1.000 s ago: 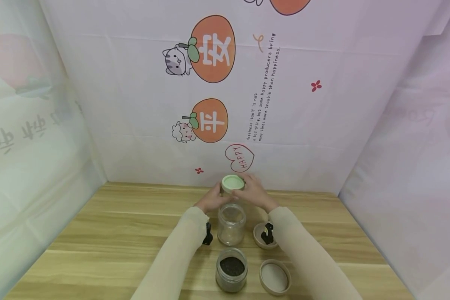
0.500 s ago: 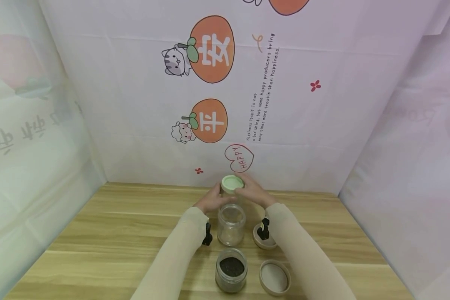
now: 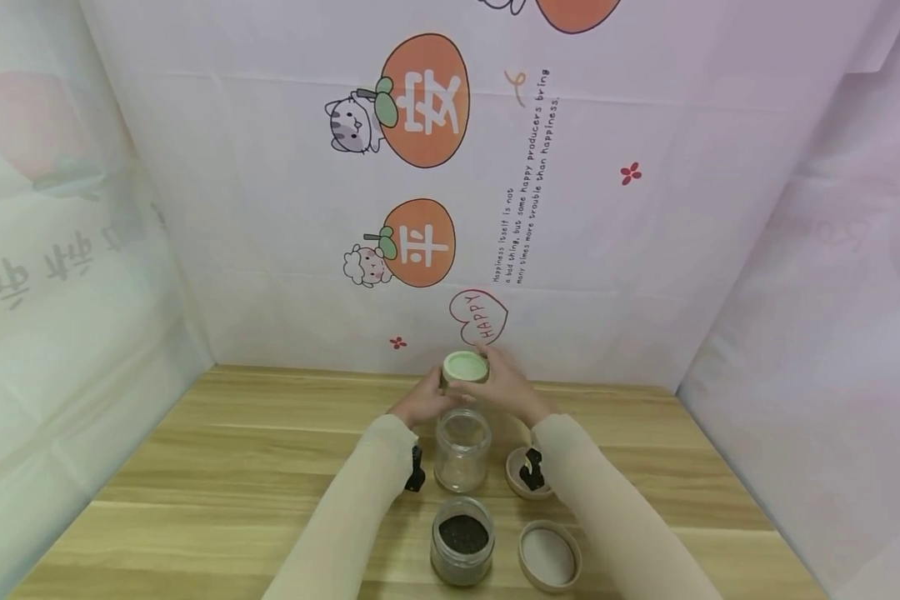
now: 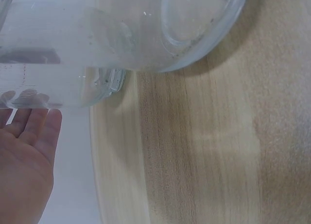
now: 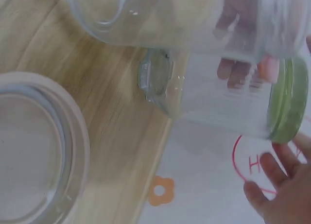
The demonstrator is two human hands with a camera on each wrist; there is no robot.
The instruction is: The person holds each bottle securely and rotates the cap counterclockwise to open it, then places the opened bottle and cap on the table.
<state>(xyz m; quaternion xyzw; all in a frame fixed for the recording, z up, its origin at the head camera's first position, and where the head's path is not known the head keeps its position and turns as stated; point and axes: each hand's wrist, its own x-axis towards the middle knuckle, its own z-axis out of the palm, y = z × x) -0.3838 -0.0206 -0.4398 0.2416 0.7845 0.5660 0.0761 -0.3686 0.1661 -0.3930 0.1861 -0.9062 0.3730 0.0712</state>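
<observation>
At the table's back, a clear glass jar [image 5: 214, 100] carries a light green lid [image 3: 465, 365]. My left hand [image 3: 422, 402] holds the jar's body from the left; its fingertips show through the glass in the right wrist view. My right hand [image 3: 512, 388] grips the rim of the green lid from the right, its thumb across the front and fingers behind. Directly in front stands an uncapped clear jar [image 3: 462, 468], which hides much of the lidded jar. Nearer still is an uncapped jar with dark contents [image 3: 462, 552].
Two beige lids lie to the right: one lid [image 3: 548, 557] beside the dark-filled jar, the other lid [image 3: 520, 482] partly under my right wrist. A white printed cloth [image 3: 570, 333] rises behind the wooden table [image 3: 232, 500].
My right hand shifts around the green lid's rim, its thumb now further left across the front. The left hand, the jar and the other things keep their places.
</observation>
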